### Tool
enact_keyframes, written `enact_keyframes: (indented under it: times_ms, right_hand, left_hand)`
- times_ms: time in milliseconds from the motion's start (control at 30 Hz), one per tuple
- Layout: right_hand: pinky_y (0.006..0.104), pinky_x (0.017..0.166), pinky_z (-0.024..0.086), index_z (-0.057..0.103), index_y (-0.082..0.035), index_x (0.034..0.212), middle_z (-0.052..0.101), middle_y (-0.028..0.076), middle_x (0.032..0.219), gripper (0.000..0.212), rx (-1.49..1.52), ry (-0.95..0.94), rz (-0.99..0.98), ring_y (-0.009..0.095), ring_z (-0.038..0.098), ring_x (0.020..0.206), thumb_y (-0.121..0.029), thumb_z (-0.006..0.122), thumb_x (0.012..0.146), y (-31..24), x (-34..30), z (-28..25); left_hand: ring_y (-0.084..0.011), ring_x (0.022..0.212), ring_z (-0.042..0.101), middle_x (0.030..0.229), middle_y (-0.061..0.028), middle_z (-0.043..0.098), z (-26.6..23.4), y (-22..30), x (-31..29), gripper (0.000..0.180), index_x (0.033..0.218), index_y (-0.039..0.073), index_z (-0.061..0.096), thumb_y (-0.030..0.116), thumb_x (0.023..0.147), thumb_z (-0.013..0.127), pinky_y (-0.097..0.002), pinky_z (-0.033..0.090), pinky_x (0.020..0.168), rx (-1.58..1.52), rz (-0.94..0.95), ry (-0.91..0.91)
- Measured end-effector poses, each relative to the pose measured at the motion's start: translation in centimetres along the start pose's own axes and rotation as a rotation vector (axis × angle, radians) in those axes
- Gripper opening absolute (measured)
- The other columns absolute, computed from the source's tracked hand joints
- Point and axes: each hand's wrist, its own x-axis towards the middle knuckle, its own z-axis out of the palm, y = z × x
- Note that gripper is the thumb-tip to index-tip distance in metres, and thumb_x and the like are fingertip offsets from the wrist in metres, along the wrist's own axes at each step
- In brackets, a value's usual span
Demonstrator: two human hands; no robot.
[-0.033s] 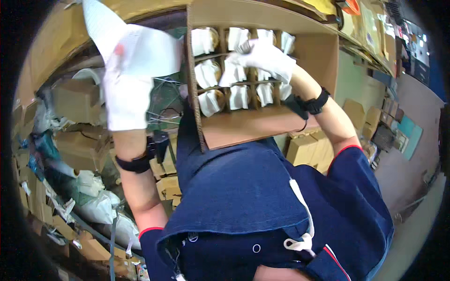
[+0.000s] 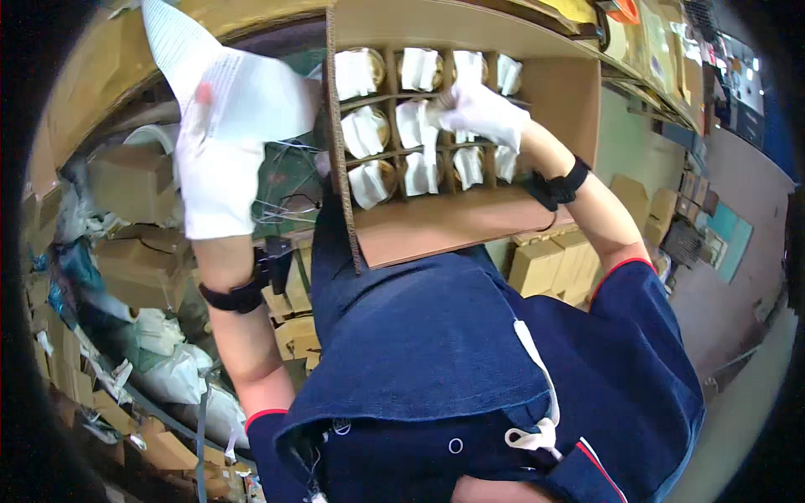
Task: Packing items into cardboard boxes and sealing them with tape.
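In my left hand [image 2: 220, 180], gloved in white with a pinkish fingertip or thumb showing, are thin white printed paper sheets [image 2: 264, 96], which fan up and to the right. An open cardboard carton [image 2: 453, 230] with crossed dividers stands before me. Round golden-brown rims show in its cells, each partly covered by a white paper piece [image 2: 366, 132]. My right hand, also gloved [image 2: 485, 113], reaches over the middle row. Its curled fingers close at the edge of a white paper slip [image 2: 412, 126], which lies in a cell and hangs over the divider below. The fingertips are slightly blurred.
Brown cardboard boxes [image 2: 134, 264] and white plastic bags [image 2: 180, 369] crowd the left side. More small cartons [image 2: 545, 264] stand beyond the open carton's near right corner. A shelf [image 2: 646, 92] with goods runs along the far right.
My right hand has shifted slightly down, and the paper slip under it now reaches lower, over the divider. My left hand with the sheets has drifted a little to the left.
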Motion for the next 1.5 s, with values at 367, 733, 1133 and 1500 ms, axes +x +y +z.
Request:
enact_keyframes:
  times_ms: [367, 733, 1133, 1500]
  right_hand:
    - [0.0441, 0.052, 0.047, 0.056, -0.007, 0.081, 0.052, 0.008, 0.068, 0.01, -1.466, 0.257, -0.186, 0.026, 0.057, 0.059, -0.015, 0.053, 0.087, 11.2, -6.6, 10.9]
    - [0.0382, 0.075, 0.054, 0.064, 0.001, 0.105, 0.069, 0.022, 0.096, 0.041, 0.158, -0.274, 0.418, 0.029, 0.069, 0.087, -0.036, 0.055, 0.09, 11.8, -5.5, 9.6]
    - [0.039, 0.072, 0.052, 0.069, -0.004, 0.1, 0.068, 0.021, 0.089, 0.047, -0.257, -0.154, 0.158, 0.034, 0.066, 0.079, -0.048, 0.055, 0.089, 2.2, 2.1, 8.1]
    - [0.0279, 0.077, 0.051, 0.056, -0.02, 0.133, 0.069, 0.006, 0.096, 0.059, 0.552, 0.473, -0.414, 0.014, 0.064, 0.086, -0.031, 0.072, 0.077, -19.1, 2.8, -0.8]
  left_hand:
    - [-0.0259, 0.113, 0.061, 0.123, -0.0133, 0.063, -2.9, -1.0, -0.5, 0.033, 0.128, 0.001, 0.053, 0.018, 0.1, 0.046, -0.0427, 0.047, 0.1, -0.066, -0.152, -0.055]
    - [-0.0278, 0.115, 0.059, 0.123, -0.0153, 0.062, -3.0, -0.7, -1.4, 0.034, 0.127, 0.001, 0.052, 0.019, 0.099, 0.047, -0.0455, 0.046, 0.1, -0.066, -0.153, -0.145]
    - [-0.0269, 0.116, 0.059, 0.125, -0.0152, 0.061, -2.8, -0.3, -1.8, 0.036, 0.13, 0.001, 0.052, 0.021, 0.1, 0.047, -0.0442, 0.046, 0.1, 0.135, 0.01, -0.026]
    - [-0.0248, 0.115, 0.058, 0.125, -0.0185, 0.058, -0.8, -2.3, -1.1, 0.042, 0.129, -0.009, 0.046, 0.024, 0.103, 0.039, -0.0371, 0.044, 0.102, -0.12, -0.124, -0.24]
